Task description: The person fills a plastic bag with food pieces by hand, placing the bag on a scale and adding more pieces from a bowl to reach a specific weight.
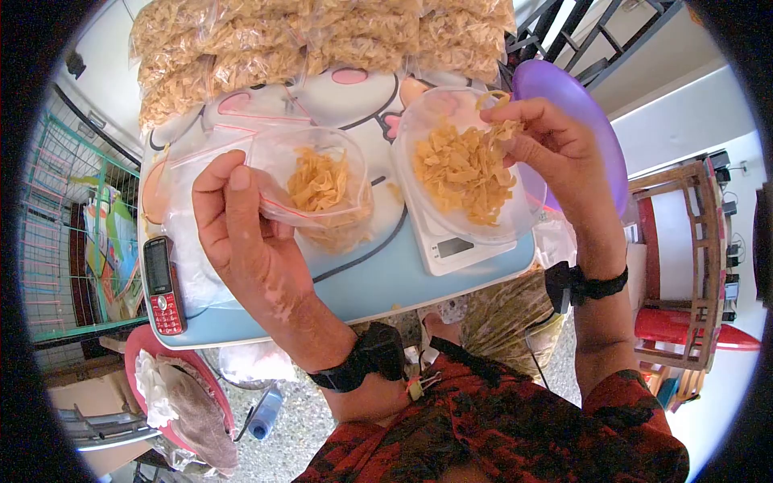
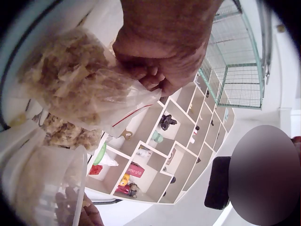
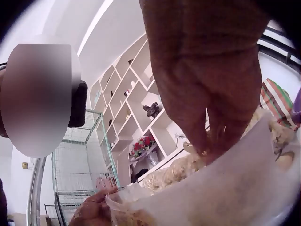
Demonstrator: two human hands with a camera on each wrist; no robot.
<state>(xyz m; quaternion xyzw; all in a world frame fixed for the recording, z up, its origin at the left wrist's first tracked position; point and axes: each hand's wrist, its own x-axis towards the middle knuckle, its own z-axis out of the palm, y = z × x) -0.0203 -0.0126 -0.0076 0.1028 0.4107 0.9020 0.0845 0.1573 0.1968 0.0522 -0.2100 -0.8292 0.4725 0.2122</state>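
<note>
My left hand [image 1: 251, 233] pinches the edge of a clear zip bag [image 2: 77, 89] with a red seal line; yellowish dried strips [image 1: 316, 179] show inside it. To its right, a translucent plastic tub [image 1: 400, 153] holds a heap of similar strips [image 1: 459, 173]. The tub sits on a white kitchen scale [image 1: 452, 262] with a small display. Over the tub's far right side, my right hand [image 1: 560, 149] pinches a few dried strips [image 1: 503, 127] between thumb and fingers. In the right wrist view the tub's wall [image 3: 230, 188] hides part of the fingertips.
Filled bags of strips [image 1: 322, 40] are stacked along the table's far side. Flat clear bags [image 1: 197, 193] lie at the left, near a red keypad phone [image 1: 163, 286]. A purple stool or chair [image 1: 588, 129] stands beyond the right edge. A green wire cage [image 1: 80, 225] is at left.
</note>
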